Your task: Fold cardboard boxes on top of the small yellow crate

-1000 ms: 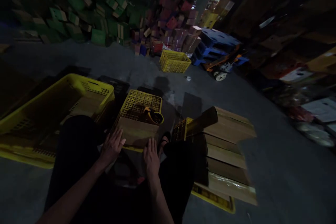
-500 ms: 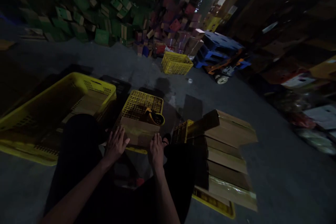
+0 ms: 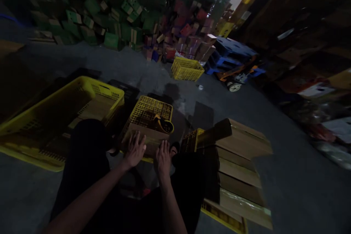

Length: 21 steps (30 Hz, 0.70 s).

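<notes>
Both hands flat on the cardboard [image 3: 145,137] over the small crate [image 3: 149,111], in a dim warehouse. Left hand [image 3: 134,150], a second ago out at the sheet's left edge, now slid in toward the middle, fingers spread and open, pressing rather than gripping. Right hand [image 3: 163,159] just beside it, palm down, fingers straight, nothing held; barely shifted over the same second. Gap between the hands narrowed, so likely a smoothing or flattening pass on the sheet, judged well under way. Cardboard lying across the crate's near half, tape dispenser [image 3: 163,124] just beyond on the grid. Big yellow crate [image 3: 82,91] tilted to the left, stacked flat cartons [image 3: 241,153] to the right over another yellow crate [image 3: 190,139]. Farther back, a lone crate [image 3: 186,69] on the floor before heaped green and red boxes [image 3: 115,25].
</notes>
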Tool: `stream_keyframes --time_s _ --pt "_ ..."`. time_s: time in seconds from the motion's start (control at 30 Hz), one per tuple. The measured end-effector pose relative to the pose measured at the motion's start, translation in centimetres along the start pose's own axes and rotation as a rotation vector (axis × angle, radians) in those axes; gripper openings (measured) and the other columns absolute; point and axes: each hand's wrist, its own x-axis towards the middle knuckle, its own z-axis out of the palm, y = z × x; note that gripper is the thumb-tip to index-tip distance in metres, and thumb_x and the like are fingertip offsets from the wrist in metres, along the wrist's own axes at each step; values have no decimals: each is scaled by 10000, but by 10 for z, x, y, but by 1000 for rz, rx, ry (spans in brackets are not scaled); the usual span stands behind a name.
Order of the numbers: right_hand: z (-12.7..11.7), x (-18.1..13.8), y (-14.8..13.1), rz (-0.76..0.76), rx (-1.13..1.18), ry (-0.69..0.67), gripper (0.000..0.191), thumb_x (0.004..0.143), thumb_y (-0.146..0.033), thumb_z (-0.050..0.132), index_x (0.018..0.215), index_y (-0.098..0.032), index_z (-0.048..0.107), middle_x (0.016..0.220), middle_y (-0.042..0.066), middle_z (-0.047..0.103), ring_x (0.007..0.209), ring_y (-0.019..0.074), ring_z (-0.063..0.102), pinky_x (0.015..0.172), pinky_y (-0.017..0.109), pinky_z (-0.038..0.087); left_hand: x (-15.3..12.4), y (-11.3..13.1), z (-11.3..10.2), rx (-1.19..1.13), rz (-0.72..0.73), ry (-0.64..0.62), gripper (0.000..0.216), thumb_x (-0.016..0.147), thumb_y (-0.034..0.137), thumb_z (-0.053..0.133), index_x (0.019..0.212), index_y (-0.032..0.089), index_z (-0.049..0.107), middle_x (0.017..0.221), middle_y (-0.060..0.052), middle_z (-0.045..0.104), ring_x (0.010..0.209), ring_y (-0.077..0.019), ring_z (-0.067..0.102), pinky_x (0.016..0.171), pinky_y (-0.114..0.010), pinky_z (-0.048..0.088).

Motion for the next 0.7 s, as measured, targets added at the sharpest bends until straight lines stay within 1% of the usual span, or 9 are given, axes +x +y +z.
stream_keyframes --time_s 0.1,0.17,0.27,0.33,0.43,0.53,0.6,0.7 --pt "-1 0 -3 -12 7 -10 595 1031 -245 278 1575 -27 387 1649 206 343 1552 325 297 1235 526 289 3 19 2 -15 107 -69 519 1009 273 522 1525 214 514 1667 -159 328 1566 -359 224 1223 -582 281" --pt "-1 1 -3 -22 6 -9 592 1023 -242 304 1564 -23 407 1641 213 359 1556 324 287 1239 522 284 8 32 2 -29 183 -140 529 1021 260 511 1549 251 479 1678 -124 319 1564 -325 244 1234 -570 261" --pt "1 3 1 -36 16 -13 576 1027 -229 279 1549 -48 445 1628 192 397 1553 300 299 1239 508 289 19 44 -1 -40 255 -236 523 1038 236 474 1559 275 457 1669 -84 350 1555 -289 278 1253 -563 212" --pt "3 4 4 -31 21 -22 572 1037 -236 259 1550 -74 454 1619 183 418 1544 286 326 1228 506 307 23 45 -4 -48 284 -273 526 1045 253 471 1569 278 440 1659 -75 372 1548 -282 297 1255 -555 204" --pt "7 4 9 -23 17 -23 569 1046 -258 256 1559 -107 447 1618 184 416 1540 281 338 1212 530 314 24 37 -9 -60 334 -292 522 1046 304 495 1564 279 448 1653 -68 383 1535 -261 327 1250 -503 241" --pt "9 5 11 -15 18 -31 580 1053 -282 234 1589 -137 401 1651 158 365 1553 273 309 1209 525 310 18 19 -16 -47 343 -269 488 1053 323 488 1539 284 485 1640 -50 411 1516 -233 366 1233 -449 289" --pt "8 4 11 -13 10 -47 591 1057 -294 211 1609 -147 360 1670 142 330 1564 274 280 1212 515 298 13 4 -22 -25 310 -249 461 1058 324 471 1516 299 514 1625 -41 437 1501 -232 393 1222 -448 310" --pt "6 2 7 -4 -8 -53 596 1059 -301 198 1620 -157 335 1684 136 306 1573 280 253 1219 511 272 8 -22 -30 26 213 -225 442 1054 339 459 1483 305 559 1614 -59 449 1495 -267 404 1202 -500 335"
